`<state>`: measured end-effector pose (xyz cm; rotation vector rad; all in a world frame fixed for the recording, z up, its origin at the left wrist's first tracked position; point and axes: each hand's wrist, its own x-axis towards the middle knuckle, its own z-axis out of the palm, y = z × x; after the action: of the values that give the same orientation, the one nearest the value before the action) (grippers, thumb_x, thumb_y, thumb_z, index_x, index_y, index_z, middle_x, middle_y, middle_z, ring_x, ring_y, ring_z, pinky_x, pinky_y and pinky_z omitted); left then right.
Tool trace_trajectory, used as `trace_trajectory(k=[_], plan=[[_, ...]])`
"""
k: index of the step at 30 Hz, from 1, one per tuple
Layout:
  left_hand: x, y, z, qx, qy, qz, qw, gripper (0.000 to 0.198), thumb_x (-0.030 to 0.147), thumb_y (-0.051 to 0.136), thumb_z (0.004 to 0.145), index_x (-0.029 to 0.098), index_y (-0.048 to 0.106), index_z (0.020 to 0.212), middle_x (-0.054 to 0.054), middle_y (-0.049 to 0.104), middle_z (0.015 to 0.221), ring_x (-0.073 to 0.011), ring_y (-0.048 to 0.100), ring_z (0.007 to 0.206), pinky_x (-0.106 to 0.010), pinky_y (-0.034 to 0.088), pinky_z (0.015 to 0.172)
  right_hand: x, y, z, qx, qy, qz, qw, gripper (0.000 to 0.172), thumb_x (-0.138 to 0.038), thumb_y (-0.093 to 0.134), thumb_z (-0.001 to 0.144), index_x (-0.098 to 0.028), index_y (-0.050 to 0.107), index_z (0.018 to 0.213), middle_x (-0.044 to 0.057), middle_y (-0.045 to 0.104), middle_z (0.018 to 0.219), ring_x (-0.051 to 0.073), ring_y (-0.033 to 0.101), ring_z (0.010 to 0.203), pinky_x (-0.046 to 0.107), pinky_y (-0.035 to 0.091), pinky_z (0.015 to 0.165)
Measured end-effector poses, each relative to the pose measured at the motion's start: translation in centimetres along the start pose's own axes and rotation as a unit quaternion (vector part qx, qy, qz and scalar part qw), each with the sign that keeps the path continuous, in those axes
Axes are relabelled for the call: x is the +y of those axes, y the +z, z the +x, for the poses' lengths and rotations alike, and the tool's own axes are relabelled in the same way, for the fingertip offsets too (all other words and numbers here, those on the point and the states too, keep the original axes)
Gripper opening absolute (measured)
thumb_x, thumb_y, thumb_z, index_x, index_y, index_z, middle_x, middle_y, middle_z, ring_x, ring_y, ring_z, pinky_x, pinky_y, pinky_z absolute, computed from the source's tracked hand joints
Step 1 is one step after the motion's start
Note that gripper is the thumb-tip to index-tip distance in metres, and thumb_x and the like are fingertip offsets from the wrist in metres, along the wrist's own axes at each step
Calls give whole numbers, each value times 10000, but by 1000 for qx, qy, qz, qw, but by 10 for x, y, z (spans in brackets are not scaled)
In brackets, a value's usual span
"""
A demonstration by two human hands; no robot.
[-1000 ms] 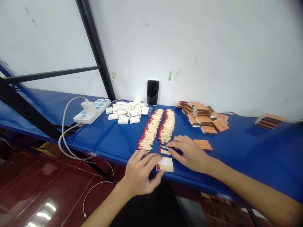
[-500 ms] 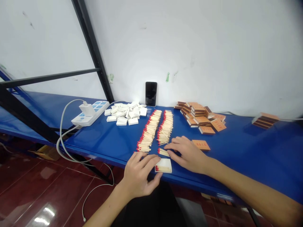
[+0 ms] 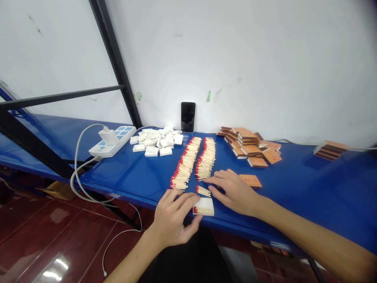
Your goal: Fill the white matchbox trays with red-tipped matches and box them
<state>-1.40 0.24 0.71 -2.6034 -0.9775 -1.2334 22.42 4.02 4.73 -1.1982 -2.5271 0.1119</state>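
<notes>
My left hand (image 3: 173, 218) rests at the near edge of the blue table (image 3: 138, 177), its thumb and fingers pinching the left end of a white matchbox tray (image 3: 204, 206) filled with red-tipped matches. My right hand (image 3: 234, 190) lies flat with its fingers spread, the fingertips touching a small bunch of loose matches (image 3: 203, 190) just behind the tray. Two long rows of red-tipped matches (image 3: 196, 160) stretch away from the hands. A single orange matchbox sleeve (image 3: 250, 180) lies beside my right hand.
A pile of empty white trays (image 3: 156, 140) sits at the back left, next to a white power strip (image 3: 112, 140) with a plugged charger and cables hanging off the edge. A black phone (image 3: 188, 116) leans on the wall. Orange matchboxes (image 3: 250, 144) are heaped back right, with more boxes (image 3: 329, 149) far right.
The view shifted slightly a second ago. My right hand's fingers have moved a little at the loose matches; my left hand has stayed on the tray.
</notes>
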Motion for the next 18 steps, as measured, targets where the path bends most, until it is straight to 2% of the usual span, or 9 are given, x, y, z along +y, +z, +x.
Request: trace_trajectory(k=[18], plan=[[0,0,1,1,0,-3,1000,303,254,672,833,194,642,1128,-37,761,1081,-249,581,856,-385,447,751,1,2,0,-23,32,-4,999,311,-294,455,1034,-214,651,1262,83,668,1016,246,611,935,400,413,842]])
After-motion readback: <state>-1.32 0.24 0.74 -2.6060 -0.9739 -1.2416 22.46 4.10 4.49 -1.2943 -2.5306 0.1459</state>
